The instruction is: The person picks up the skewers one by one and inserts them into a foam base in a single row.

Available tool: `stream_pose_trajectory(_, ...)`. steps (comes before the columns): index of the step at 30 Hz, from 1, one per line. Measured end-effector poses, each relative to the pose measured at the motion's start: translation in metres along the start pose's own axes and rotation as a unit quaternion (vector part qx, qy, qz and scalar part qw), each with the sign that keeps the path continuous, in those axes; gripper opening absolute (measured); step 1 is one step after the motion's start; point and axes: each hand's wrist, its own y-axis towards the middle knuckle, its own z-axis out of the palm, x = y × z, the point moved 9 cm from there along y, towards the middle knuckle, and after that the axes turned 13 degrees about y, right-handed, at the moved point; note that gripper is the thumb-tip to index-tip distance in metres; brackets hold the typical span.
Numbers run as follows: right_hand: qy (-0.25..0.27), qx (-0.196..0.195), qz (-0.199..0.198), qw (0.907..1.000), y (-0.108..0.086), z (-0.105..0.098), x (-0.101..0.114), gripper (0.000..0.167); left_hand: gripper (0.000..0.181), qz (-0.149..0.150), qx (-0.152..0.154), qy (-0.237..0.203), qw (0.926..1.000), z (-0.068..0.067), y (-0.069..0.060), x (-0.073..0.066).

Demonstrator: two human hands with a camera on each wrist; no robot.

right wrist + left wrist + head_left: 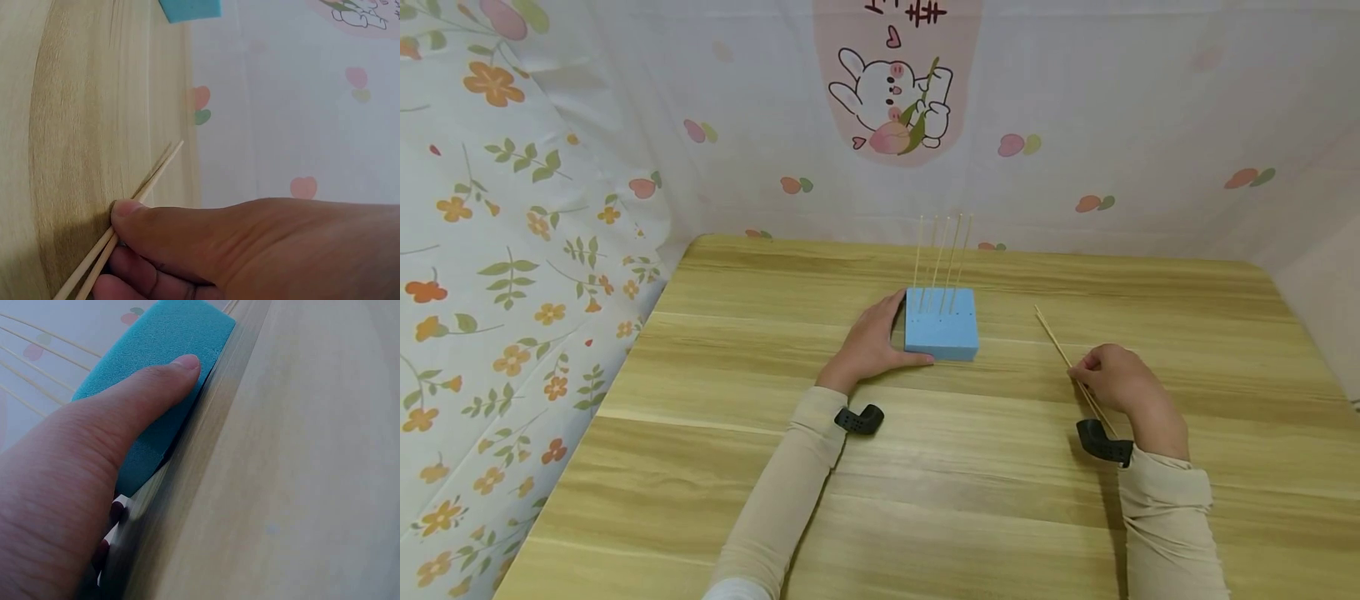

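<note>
My left hand point(868, 340) grips a blue foam block point(942, 335) at its left side, the thumb lying along the front face; the other fingertips are hidden behind it. Several thin bamboo skewers point(957, 258) stand up out of the block's top, leaning slightly. Small holes dot the top surface too. Off to the right, my right hand point(1123, 379) pinches a bamboo skewer point(164, 164) between thumb and fingers, low over the table. Two skewer lengths show below the thumb in the right wrist view; whether both are pinched, I cannot tell.
Both hands work over a wood-grain table point(970, 500). A white curtain point(1075, 100) with a rabbit print hangs behind its far edge, and a flowered cloth point(512, 275) hangs at the left. Each wrist wears a black mount point(859, 419).
</note>
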Motion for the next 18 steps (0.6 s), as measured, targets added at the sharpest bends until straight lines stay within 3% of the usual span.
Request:
stream_pose_trajectory(8,0.008,-0.050,-0.031,0.9982,-0.004,-0.012,0.011,0.032,0.124,0.001,-0.002,-0.008,1.0000,-0.001,-0.001,-0.001)
stream_pose_trajectory(12,0.032,-0.087,-0.072,0.9931,-0.008,-0.017,0.029,0.033,0.124,0.002,-0.005,-0.005,1.0000,-0.001,-0.001,0.000)
stream_pose_trajectory(15,0.064,-0.138,-0.116,0.9815,-0.012,-0.022,0.050,0.032,0.124,0.003,-0.008,-0.003,1.0000,-0.001,-0.001,0.001)
stream_pose_trajectory(18,0.107,-0.202,-0.164,0.9596,-0.016,-0.028,0.073,0.028,0.124,0.008,-0.006,-0.003,0.9999,0.000,-0.001,-0.001)
